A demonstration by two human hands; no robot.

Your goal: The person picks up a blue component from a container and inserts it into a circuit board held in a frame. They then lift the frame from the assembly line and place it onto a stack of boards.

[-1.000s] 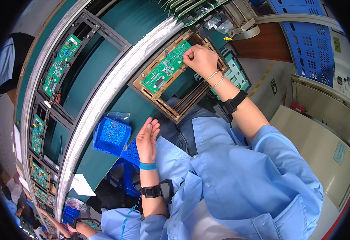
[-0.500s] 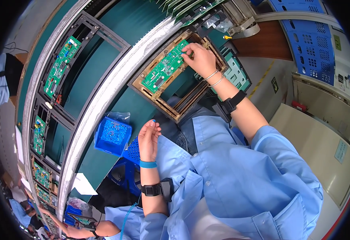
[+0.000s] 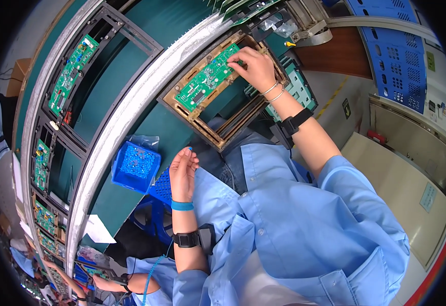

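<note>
A green circuit board [image 3: 205, 79] lies in a worn brown wooden-looking frame [image 3: 195, 119] at the upper middle. Over the board's right end is my right hand [image 3: 256, 67], thumb and fingers pinched close to its surface. Whatever these fingertips hold, if anything, is hidden. My left hand [image 3: 183, 172] is raised below the frame's near left corner, palm turned up. A small blue component [image 3: 190, 148] shows between its pinched thumb and finger. Left of that hand stands a blue bin [image 3: 129, 181] filled with similar small blue components [image 3: 139, 162].
A pale metal rail [image 3: 112, 126] curves along the green bench. Beyond it, black carriers [image 3: 84, 145] hold more boards [image 3: 73, 74]. Upright green boards [image 3: 243, 7] stand at the top. A light green fixture [image 3: 297, 86] sits right of the frame. A co-worker's arm [image 3: 137, 283] shows lower left.
The view has shifted slightly, so the bench and frame appear further left. My right hand stays at the board's right end, its fingers slightly repositioned. My left hand still holds the blue component.
</note>
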